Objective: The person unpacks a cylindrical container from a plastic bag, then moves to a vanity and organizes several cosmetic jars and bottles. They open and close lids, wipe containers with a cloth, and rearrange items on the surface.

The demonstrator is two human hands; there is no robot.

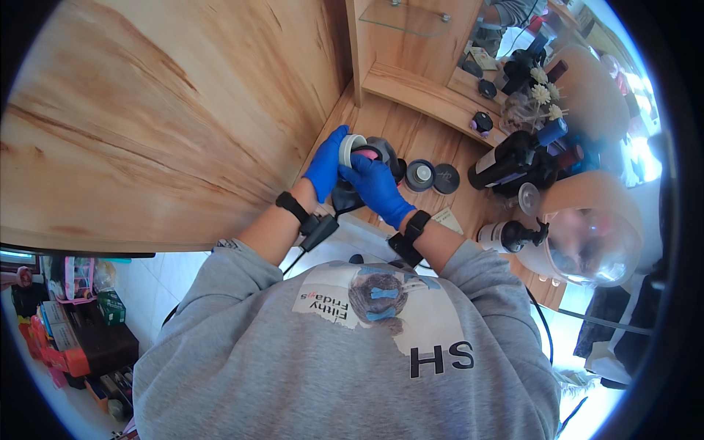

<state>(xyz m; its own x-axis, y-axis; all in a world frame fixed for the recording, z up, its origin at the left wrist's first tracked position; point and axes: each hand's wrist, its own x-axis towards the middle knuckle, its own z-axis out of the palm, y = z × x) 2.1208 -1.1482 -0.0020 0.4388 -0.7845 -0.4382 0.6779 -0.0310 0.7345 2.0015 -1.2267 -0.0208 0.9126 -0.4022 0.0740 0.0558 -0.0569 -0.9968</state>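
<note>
Both my hands wear blue gloves and meet above the left end of a wooden counter (410, 129). My left hand (328, 165) is shut on a white round container (351, 148), gripping it from the left. My right hand (377, 184) lies against the container's right side, its thumb by the rim; whether it holds a separate thing is hidden. Beside and behind the fingers are a pink round item (367, 153) and grey cloth (386, 149), partly covered. Right of my right hand, a dark round jar (419, 176) with a pale centre stands next to a dark disc-shaped lid (446, 179).
A tall wooden panel (165, 121) rises on the left. Dark bottles (498, 162), a glass goblet (528, 199), a pump bottle (503, 236) and a domed clear-fronted case (588, 236) stand at right. A small black item (482, 122) sits on the ledge beneath a glass shelf (401, 16).
</note>
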